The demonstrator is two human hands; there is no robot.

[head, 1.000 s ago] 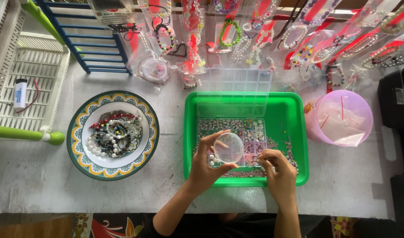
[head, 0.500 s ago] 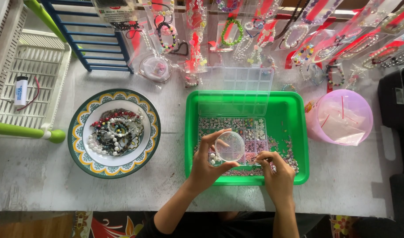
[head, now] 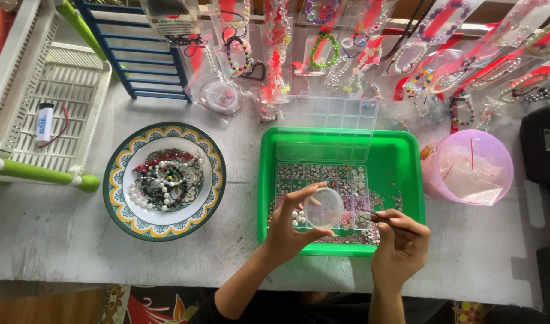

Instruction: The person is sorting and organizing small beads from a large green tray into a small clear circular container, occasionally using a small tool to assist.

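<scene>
My left hand point(head: 290, 231) holds a small round clear dish point(head: 323, 207) over a green tray point(head: 407, 157). Several white beads lie in its palm. In the tray sits a clear compartment bead box point(head: 323, 177), its lid point(head: 332, 129) standing open at the back, and loose beads are scattered around it. My right hand point(head: 401, 243) pinches a thin needle-like tool point(head: 371, 216) whose tip points left at the beads by the box's right edge, just right of the dish.
A patterned plate point(head: 116, 198) of beaded bracelets sits left of the tray. A pink tub point(head: 497, 156) with plastic bags stands at right, a black case point(head: 542, 150) beyond it. Packaged bracelets point(head: 371, 54) hang along the back. A white rack point(head: 41, 120) is far left.
The view has shifted, so everything sits slightly further right. My right hand has drawn back to the right and turned, with the tool's tip now at the box's right edge. The left hand still holds the dish.
</scene>
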